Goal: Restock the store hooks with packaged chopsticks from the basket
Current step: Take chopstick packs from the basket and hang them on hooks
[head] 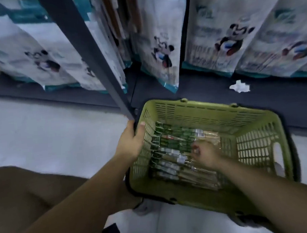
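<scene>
By the green basket, a dark shelf base meets pale floor.

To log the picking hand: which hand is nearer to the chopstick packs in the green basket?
Right. The right hand is inside the basket, down at the chopstick packs; the left hand grips the basket's left rim, beside them.

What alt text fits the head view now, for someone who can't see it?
A person's right hand reaches into a green basket of packaged chopsticks, its grip blurred, while the left hand grips the basket's left rim. Cartoon-print packs line the rack behind.
</scene>
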